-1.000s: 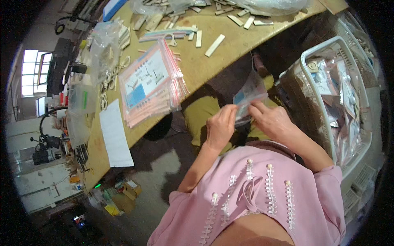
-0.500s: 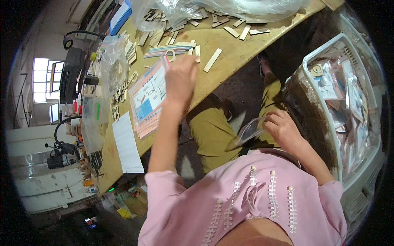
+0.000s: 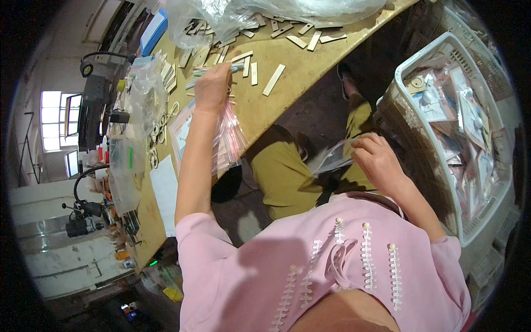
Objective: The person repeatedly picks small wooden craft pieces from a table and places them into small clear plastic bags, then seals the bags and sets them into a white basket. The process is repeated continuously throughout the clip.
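My left hand (image 3: 214,88) is closed over a bundle of pastel strips (image 3: 194,79) on the table, its curled fingertips hidden from view. Below its wrist and forearm lies a stack of zip bags (image 3: 228,141) with pink edges, partly covered by the arm. A printed card in a bag (image 3: 180,133) shows left of the forearm. My right hand (image 3: 379,160) pinches a clear plastic bag (image 3: 333,159) by one end, above my lap. The bag hangs toward the left and looks limp.
Flat wooden pieces (image 3: 274,80) are scattered on the yellow table (image 3: 301,66), with plastic sheeting behind. White scissor-like rings (image 3: 160,135) and a paper sheet (image 3: 164,191) lie to the left. A white basket (image 3: 399,74) of filled bags stands on the right.
My left hand has moved left from the edge of the bag stack onto the strips. The bags now lie fanned under my arm. My right hand still holds the clear bag.
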`<state>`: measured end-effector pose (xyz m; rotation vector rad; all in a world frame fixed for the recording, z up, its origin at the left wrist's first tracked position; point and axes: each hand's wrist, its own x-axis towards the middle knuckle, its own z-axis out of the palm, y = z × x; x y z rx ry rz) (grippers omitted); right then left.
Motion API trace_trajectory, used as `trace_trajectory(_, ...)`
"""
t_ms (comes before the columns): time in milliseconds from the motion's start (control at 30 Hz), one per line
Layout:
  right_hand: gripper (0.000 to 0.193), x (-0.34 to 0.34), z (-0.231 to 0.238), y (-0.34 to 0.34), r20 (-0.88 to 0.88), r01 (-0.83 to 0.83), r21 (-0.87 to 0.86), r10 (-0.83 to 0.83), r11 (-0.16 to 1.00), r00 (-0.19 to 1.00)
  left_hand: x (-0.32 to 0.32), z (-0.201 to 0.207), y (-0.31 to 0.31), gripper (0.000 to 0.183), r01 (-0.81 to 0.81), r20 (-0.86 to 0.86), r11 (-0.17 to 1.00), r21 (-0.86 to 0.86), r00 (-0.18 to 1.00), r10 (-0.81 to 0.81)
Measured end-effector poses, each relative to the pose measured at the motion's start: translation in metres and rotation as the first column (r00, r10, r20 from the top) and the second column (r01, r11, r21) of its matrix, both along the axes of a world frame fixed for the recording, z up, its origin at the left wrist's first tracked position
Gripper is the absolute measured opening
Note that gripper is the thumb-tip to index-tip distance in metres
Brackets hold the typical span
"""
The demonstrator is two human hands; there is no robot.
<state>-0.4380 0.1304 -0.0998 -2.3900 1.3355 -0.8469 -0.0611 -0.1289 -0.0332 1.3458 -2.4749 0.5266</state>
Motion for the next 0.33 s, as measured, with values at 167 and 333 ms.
trace_trajectory(167,0.013,0.016,0.012,-0.013,0.053,-0.022,-0.036,0.024,0.999,0.998,0.01,0.038,0.042,0.022,-0.011,-0.15,0.996,-0.092,0.989,-0.003)
trace_trajectory(333,0.014,0.031,0.02,-0.029,0.119,-0.045,-0.054,0.051,0.998,0.992,-0.011,0.084,0.141,0.024,0.022,-0.86,0.997,-0.075,0.504,-0.076)
